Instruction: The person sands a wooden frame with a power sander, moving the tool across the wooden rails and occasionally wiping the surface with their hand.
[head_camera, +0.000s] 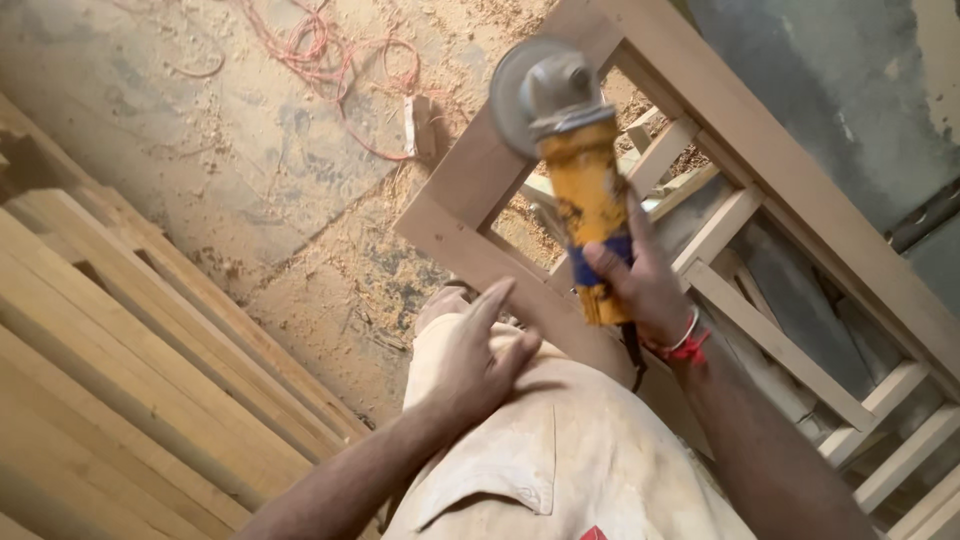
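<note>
Right hand (645, 285) grips yellow angle grinder (570, 150), disc raised just above wooden frame (470, 200); left hand (470, 355) loose, empty, resting on thigh; judgement: steady frame, lower disc flat, keep cord behind wrist

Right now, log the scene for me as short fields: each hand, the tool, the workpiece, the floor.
right hand: gripping the grinder body, disc end pointing away from the person
left hand: holds nothing, fingers spread beside the person's trouser leg
grinder: yellow, grey disc raised off the wood
frame: slatted wooden frame lying on the floor
floor: sawdust, red cable
planks: stacked at left
</note>
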